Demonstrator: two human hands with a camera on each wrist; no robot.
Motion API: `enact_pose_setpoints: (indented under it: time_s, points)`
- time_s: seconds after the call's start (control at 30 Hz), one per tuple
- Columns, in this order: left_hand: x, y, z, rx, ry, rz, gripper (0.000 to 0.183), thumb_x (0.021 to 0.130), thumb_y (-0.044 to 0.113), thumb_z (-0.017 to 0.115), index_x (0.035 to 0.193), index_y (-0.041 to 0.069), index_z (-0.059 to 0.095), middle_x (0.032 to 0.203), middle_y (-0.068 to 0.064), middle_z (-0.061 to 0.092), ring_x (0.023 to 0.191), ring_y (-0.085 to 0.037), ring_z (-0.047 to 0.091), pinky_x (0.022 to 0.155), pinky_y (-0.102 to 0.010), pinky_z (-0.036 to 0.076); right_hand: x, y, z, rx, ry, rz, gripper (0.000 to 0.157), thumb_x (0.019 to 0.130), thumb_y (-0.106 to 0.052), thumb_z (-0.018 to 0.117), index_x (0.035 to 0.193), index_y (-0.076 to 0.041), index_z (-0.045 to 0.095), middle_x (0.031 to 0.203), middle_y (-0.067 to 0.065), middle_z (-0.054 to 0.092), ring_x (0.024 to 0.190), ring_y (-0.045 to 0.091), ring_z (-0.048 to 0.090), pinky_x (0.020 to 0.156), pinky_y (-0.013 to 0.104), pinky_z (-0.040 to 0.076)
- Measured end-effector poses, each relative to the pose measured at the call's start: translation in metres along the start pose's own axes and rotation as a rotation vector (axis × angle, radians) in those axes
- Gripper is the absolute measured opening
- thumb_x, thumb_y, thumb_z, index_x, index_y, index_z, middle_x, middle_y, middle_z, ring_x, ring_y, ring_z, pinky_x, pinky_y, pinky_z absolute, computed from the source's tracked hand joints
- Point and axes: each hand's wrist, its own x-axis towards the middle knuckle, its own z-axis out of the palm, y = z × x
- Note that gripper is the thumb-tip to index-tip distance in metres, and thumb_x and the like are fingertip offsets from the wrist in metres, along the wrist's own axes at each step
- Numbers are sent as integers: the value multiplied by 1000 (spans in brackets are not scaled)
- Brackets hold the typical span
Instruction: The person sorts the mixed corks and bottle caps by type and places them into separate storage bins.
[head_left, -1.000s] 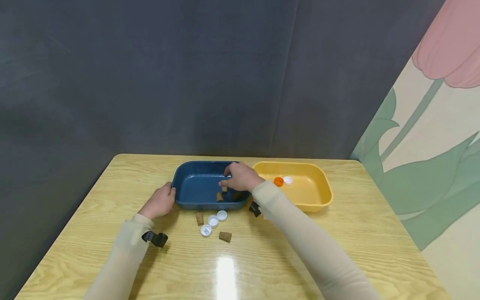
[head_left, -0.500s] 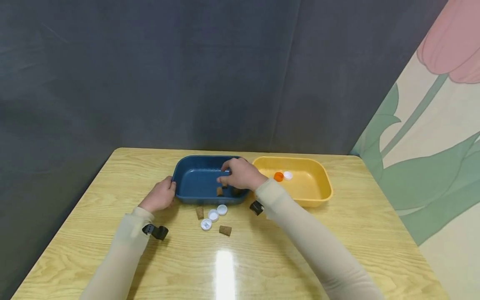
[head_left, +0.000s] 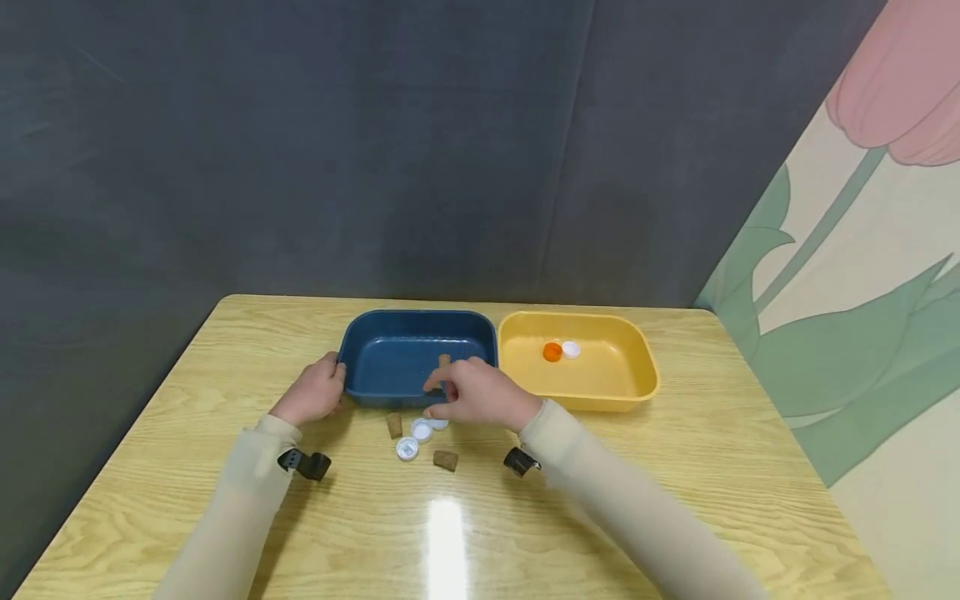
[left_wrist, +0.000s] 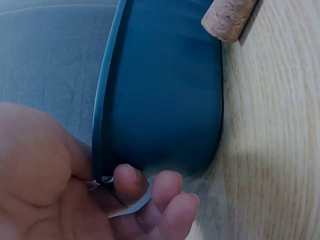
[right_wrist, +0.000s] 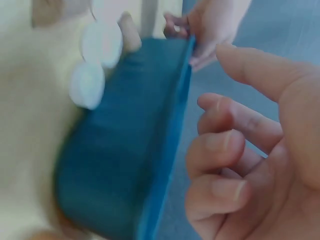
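My left hand [head_left: 310, 392] grips the left end of a blue plastic tray [head_left: 367, 321], thumb and fingers at its rim [left_wrist: 102, 100]. My right hand [head_left: 483, 393] is above the tray's front edge, thumb and index finger apart with nothing between them. A cork [head_left: 444, 360] shows inside the tray; the right hand hides part of the inside. Below the right fingertips lie three white bottle caps, one [head_left: 407, 448] nearest me and another [head_left: 422, 430] in the middle. Two tapered corks lie on the table, one [head_left: 394, 425] by the tray and one [head_left: 446, 460] nearer.
A yellow tray [head_left: 652, 387] stands right beside the blue one, with an orange cap [head_left: 552, 352] and a white cap [head_left: 571, 350] inside. Both trays sit near the back of the wooden table [head_left: 675, 483]. A dark curtain [head_left: 450, 167] hangs behind.
My right hand has come out of the blue tray toward me, to just over its front edge near the caps. My left hand has kept its place on the tray.
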Motion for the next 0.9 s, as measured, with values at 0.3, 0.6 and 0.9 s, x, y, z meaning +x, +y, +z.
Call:
enact_pose_setpoints:
  time_s: [0.3, 0.6, 0.9]
  points:
    - [1, -1, -1, 2, -2, 2, 38, 109, 14, 23, 127, -13, 42, 70, -12, 56, 57, -21, 53, 57, -34, 44, -4, 3, 32, -12, -88, 34, 49, 89, -33, 77, 131, -11, 65, 61, -9, 58, 48, 5, 49, 52, 22, 41]
    - [0, 0, -1, 0, -2, 3, 39, 109, 14, 23, 129, -13, 42, 71, -13, 56, 57, -20, 54, 58, -34, 44, 6, 11, 53, -74, -74, 97, 50, 87, -30, 78, 131, -14, 65, 60, -8, 54, 51, 6, 46, 49, 23, 38]
    - [-2, 4, -2, 1, -7, 9, 39, 109, 14, 23, 130, -14, 41, 68, -11, 56, 57, -20, 54, 58, -34, 44, 12, 10, 61, -97, -68, 168, 44, 87, -33, 78, 127, -16, 68, 92, -4, 70, 71, 11, 56, 63, 28, 47]
